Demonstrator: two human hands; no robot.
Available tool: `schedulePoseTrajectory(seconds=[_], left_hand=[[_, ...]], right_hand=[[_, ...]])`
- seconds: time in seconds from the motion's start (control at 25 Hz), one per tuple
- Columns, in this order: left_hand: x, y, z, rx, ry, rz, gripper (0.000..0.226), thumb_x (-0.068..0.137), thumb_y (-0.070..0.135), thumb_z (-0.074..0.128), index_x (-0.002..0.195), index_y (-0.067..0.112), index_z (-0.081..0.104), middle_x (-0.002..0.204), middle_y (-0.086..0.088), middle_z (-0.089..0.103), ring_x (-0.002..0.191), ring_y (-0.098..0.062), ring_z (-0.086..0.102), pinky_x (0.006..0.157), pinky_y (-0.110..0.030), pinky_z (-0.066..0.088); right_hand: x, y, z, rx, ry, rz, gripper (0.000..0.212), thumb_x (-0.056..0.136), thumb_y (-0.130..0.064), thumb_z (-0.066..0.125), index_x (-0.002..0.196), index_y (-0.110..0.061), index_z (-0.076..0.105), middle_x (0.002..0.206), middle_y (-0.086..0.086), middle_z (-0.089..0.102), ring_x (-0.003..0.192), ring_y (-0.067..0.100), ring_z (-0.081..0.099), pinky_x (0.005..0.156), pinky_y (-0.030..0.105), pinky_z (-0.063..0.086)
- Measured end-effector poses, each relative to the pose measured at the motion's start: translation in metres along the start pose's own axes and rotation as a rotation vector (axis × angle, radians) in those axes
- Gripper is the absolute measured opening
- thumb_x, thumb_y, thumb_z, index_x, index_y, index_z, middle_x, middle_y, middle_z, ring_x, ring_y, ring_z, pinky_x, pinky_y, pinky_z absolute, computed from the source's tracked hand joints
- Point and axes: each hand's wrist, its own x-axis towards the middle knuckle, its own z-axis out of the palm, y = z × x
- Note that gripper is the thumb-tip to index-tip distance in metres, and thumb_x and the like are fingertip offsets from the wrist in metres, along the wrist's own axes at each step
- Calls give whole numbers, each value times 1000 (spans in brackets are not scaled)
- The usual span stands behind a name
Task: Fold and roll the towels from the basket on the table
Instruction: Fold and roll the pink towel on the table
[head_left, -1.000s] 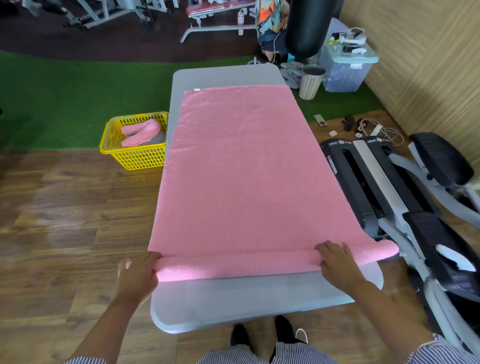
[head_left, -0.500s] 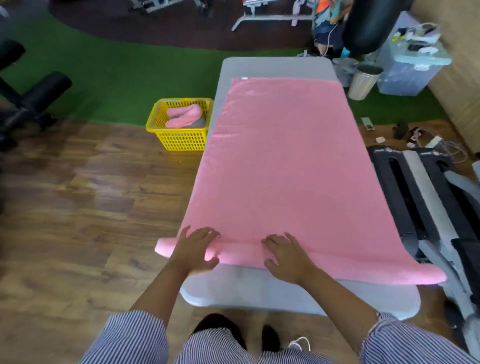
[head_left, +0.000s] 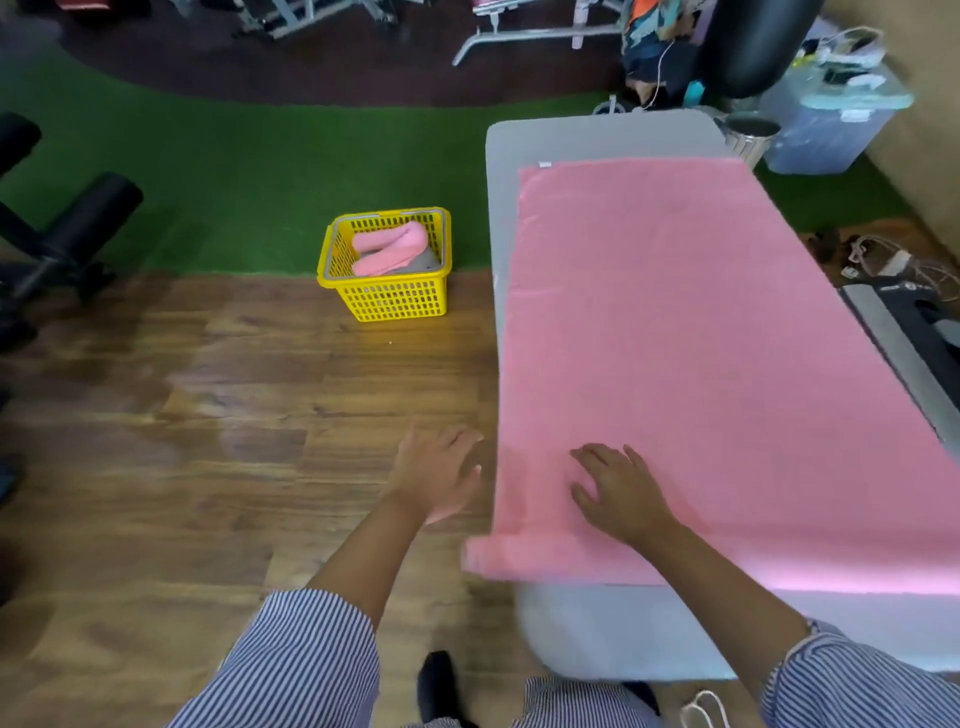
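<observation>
Towel (head_left: 701, 338), pink, lies spread along the desk (head_left: 597, 629), only its near edge rolled. Right hand (head_left: 618, 488) presses it with fingers spread; left hand (head_left: 441, 473) hangs released beside the edge. Beyond, more towels wait in the yellow basket (head_left: 387, 299).

- Wood-look plank flooring (head_left: 208, 415) is covering the near part of the room, catching a soft sheen of light.
- A band of green turf (head_left: 234, 171) is running across behind it, giving way to dark matting (head_left: 311, 73) farther back.
- Black padded gym equipment (head_left: 67, 228) is standing at the left.
- A black punching bag (head_left: 753, 41) is hanging near a lidded clear storage bin (head_left: 826, 124) and a small metal waste bin (head_left: 750, 137).
- A tan wall (head_left: 924, 130) is closing off the right side.
</observation>
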Motion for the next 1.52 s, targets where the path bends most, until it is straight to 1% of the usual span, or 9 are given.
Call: schedulePoseTrajectory(seconds=[0.16,0.44,0.68,0.84,0.92,1.0,1.24,1.44,1.52], left_hand=[[21,-84,-29,0,39,25,48,95,40,40,141,27,37,146,10,41,130,-14,44,116,-48,2],[142,-132,-70,25,85,184,46,94,38,40,138,26,43,145,7,43,132,-13,42,115,-49,10],[263,-159,-96,-8,142,306,38,96,28,43,133,23,47,138,6,48,126,-16,47,111,-46,16],[332,-178,-115,-53,231,391,30,89,28,42,109,17,62,111,-3,64,103,-27,61,88,-41,38],[368,-181,-124,-87,277,441,28,84,28,41,96,14,63,94,-6,65,83,-32,64,73,-40,45],[408,-180,-133,-40,277,510,26,85,25,42,94,12,62,92,-9,64,79,-34,64,69,-41,45],[545,-164,-145,101,134,622,23,89,10,49,112,9,55,107,-12,57,98,-34,59,80,-42,40],[635,-149,-149,294,26,746,47,85,-4,47,129,13,46,125,-8,49,117,-26,50,94,-44,38],[661,-144,-148,332,-3,791,44,88,0,45,130,14,47,128,-8,48,119,-26,49,98,-45,37]], right_hand=[[33,-42,2,-4,88,153,50,88,-35,41,133,-15,48,137,5,49,126,21,45,112,44,18],[100,-72,3,47,184,344,59,82,-39,30,131,-15,50,134,6,52,123,23,48,111,44,21],[202,-63,-17,94,240,470,45,90,-28,44,134,-15,47,137,6,48,125,23,45,112,43,19],[245,-69,-30,106,226,512,43,89,-24,46,130,-13,49,132,9,52,118,28,51,102,40,33],[266,-70,-37,96,188,542,43,92,-23,46,134,-14,44,135,8,48,121,27,48,103,39,33],[290,-69,-44,92,187,604,44,94,-24,44,137,-14,39,139,7,44,125,26,43,104,39,31],[375,-46,-57,165,196,772,42,95,-21,44,136,-12,41,135,10,46,119,30,47,95,41,41],[434,-33,-64,324,165,909,35,97,-18,43,129,-7,45,125,12,48,112,29,48,91,39,43],[448,-26,-67,386,157,973,32,96,-20,44,124,-4,47,120,13,50,109,29,49,91,36,42]])
